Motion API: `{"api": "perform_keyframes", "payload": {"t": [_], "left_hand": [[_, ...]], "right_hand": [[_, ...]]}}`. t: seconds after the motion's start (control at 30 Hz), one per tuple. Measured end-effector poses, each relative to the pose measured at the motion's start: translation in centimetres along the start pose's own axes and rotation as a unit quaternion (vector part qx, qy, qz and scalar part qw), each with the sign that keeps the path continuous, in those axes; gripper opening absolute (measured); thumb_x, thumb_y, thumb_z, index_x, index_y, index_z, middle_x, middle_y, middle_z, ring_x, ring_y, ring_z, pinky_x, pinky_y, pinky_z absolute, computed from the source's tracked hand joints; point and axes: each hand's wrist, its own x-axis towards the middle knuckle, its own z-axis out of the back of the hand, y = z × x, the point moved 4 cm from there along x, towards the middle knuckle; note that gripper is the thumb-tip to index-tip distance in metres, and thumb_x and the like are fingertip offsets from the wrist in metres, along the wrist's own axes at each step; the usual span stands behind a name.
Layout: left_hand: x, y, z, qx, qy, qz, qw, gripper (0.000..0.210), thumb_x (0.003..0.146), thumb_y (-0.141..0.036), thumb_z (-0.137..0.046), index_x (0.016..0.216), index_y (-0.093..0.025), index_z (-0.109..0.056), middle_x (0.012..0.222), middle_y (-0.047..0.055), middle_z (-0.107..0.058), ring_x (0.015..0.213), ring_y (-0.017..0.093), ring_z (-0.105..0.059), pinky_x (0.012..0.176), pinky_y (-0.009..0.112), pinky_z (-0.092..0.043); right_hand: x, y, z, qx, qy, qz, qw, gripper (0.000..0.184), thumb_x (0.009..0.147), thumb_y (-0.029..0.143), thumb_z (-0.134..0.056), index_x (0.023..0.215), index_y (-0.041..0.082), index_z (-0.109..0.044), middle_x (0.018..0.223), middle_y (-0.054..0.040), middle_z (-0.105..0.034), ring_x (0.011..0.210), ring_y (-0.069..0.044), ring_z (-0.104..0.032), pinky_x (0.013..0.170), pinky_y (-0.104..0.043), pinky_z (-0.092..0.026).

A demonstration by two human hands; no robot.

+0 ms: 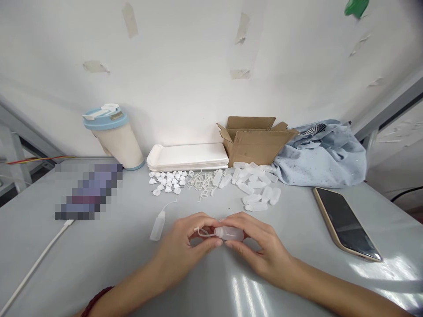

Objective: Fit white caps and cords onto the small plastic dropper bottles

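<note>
A small translucent plastic squeeze bottle [231, 233] lies sideways between my two hands. My right hand [261, 246] is closed around its body, thumb below and fingers above. My left hand [188, 242] pinches at the bottle's neck end, where a thin looped white plastic strap [202, 232] sticks out between thumb and fingers. Left of my left hand, another bottle [157, 226] lies on the table with a thin curved strap at its top. Beyond my hands are piles of white caps [168, 181], pale looped straps [205, 180] and loose bottles [254, 182].
White padded envelopes [188, 156] are stacked against the wall, beside an open cardboard box [257, 145] and a bunched blue cloth [324, 158]. A tumbler [119, 141] stands at back left. A phone [346, 224] lies right; a pixelated object [89, 191] with a white cable [42, 259] lies left.
</note>
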Motion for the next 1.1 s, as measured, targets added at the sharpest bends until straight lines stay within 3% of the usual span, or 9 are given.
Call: {"api": "perform_keyframes", "payload": {"t": [0.27,0.37,0.43,0.47,0.53,0.63,0.77,0.9,1.1], "left_hand": [[-0.1,-0.1,-0.1,-0.015,0.002,-0.001,1.000,0.015,0.082,-0.028,-0.062,0.094,-0.022,-0.068,0.091,0.001,-0.066,0.086,0.017,-0.063,0.078,0.026,-0.052],[-0.7,-0.2,0.8,0.089,-0.141,-0.103,0.981,0.023,0.085,-0.027,-0.059,0.108,-0.023,-0.061,0.103,0.004,-0.064,0.085,0.017,-0.064,0.073,0.029,-0.056],[-1.7,-1.0,1.0,0.201,-0.236,-0.229,0.923,0.028,0.086,-0.018,-0.058,0.114,-0.022,-0.056,0.109,0.006,-0.061,0.090,0.018,-0.062,0.077,0.032,-0.055],[-2.2,-1.4,0.8,0.250,-0.247,-0.289,0.891,0.030,0.086,-0.014,-0.057,0.115,-0.021,-0.054,0.110,0.008,-0.060,0.094,0.019,-0.061,0.081,0.033,-0.055],[-2.8,-2.1,-0.2,0.326,-0.205,-0.371,0.845,0.035,0.086,-0.010,-0.058,0.119,-0.015,-0.051,0.112,0.011,-0.060,0.105,0.022,-0.057,0.088,0.035,-0.052],[-2.9,-2.5,-1.6,0.423,-0.116,-0.421,0.794,0.043,0.086,-0.018,-0.062,0.123,-0.002,-0.048,0.115,0.018,-0.061,0.117,0.028,-0.052,0.095,0.039,-0.051],[-2.7,-2.3,-2.6,0.494,-0.123,-0.445,0.737,0.043,0.086,-0.028,-0.063,0.116,0.002,-0.053,0.109,0.020,-0.065,0.115,0.033,-0.055,0.092,0.044,-0.054],[-2.7,-1.8,-2.8,0.509,-0.149,-0.440,0.725,0.030,0.084,-0.015,-0.061,0.111,0.000,-0.056,0.104,0.017,-0.068,0.107,0.033,-0.060,0.087,0.044,-0.056],[-2.6,-1.6,-2.5,0.488,-0.153,-0.412,0.754,0.036,0.080,-0.009,-0.055,0.114,0.001,-0.054,0.108,0.020,-0.065,0.110,0.034,-0.056,0.089,0.047,-0.055]], "right_hand": [[-0.4,-0.4,-0.6,-0.004,0.013,-0.018,1.000,0.035,0.090,0.018,-0.053,0.125,0.023,-0.051,0.101,-0.0056,-0.062,0.086,-0.015,-0.060,0.070,-0.026,-0.052],[-0.5,-0.8,-0.4,0.025,-0.013,-0.090,0.996,0.033,0.090,0.025,-0.055,0.122,0.023,-0.050,0.102,-0.0054,-0.062,0.081,-0.014,-0.062,0.071,-0.028,-0.053],[-0.4,-1.2,-0.3,0.066,-0.029,-0.157,0.985,0.032,0.088,0.029,-0.058,0.118,0.022,-0.050,0.105,-0.0057,-0.061,0.080,-0.014,-0.064,0.072,-0.029,-0.054],[-0.4,-1.3,-0.3,0.087,-0.033,-0.188,0.978,0.032,0.087,0.031,-0.059,0.116,0.022,-0.050,0.106,-0.0058,-0.060,0.078,-0.014,-0.065,0.070,-0.028,-0.054],[-0.3,-1.5,-0.5,0.131,-0.036,-0.232,0.963,0.033,0.085,0.034,-0.061,0.113,0.021,-0.050,0.106,-0.0051,-0.058,0.072,-0.012,-0.064,0.064,-0.026,-0.052],[-0.2,-1.4,-0.9,0.201,-0.031,-0.256,0.945,0.032,0.084,0.034,-0.063,0.110,0.022,-0.050,0.104,-0.0028,-0.056,0.067,-0.008,-0.060,0.060,-0.023,-0.050],[-0.4,-1.2,-1.6,0.256,-0.021,-0.258,0.931,0.031,0.082,0.029,-0.066,0.109,0.022,-0.051,0.100,-0.0003,-0.056,0.063,-0.006,-0.058,0.060,-0.020,-0.049],[-0.5,-1.3,-2.0,0.280,-0.015,-0.250,0.927,0.035,0.080,0.031,-0.068,0.110,0.023,-0.051,0.098,0.0003,-0.057,0.064,-0.006,-0.060,0.057,-0.018,-0.048],[-0.4,-1.5,-1.9,0.271,-0.013,-0.249,0.930,0.039,0.078,0.033,-0.070,0.111,0.022,-0.053,0.104,-0.0023,-0.059,0.067,-0.009,-0.064,0.064,-0.022,-0.052]]}}
